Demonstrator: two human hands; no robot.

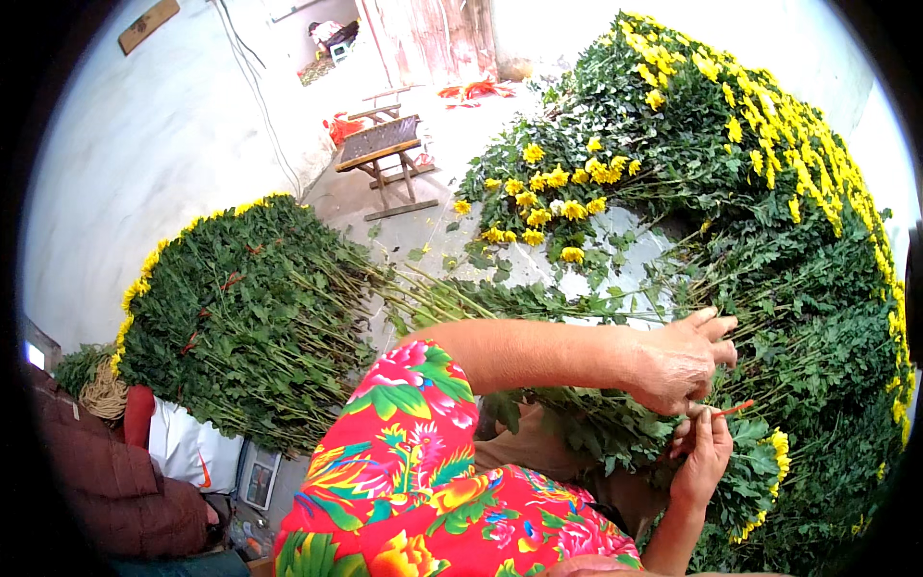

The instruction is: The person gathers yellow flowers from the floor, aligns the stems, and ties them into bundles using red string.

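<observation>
A bunch of yellow chrysanthemums [753, 469] lies across my lap, its leafy stems running left beneath my forearm and its blooms to the right. My right hand [699, 454] is at the bunch, thumb and fingers pinched on a thin orange tie [735, 409] whose free end sticks out to the right. From the left, my left arm reaches over the stems. My left hand [674, 364] is just above the right one, some fingers spread, with its thumb side close to the tie. Whether it grips the tie is hidden.
Chrysanthemums are heaped along the right [807, 303], with loose blooms [555, 180] ahead. Another stack [245, 324], bearing orange ties, lies left. A wooden folding stool [382, 144] stands ahead. A person [332, 36] sits beyond the doorway. Rope [104, 389] and a white bag [191, 447] lie lower left.
</observation>
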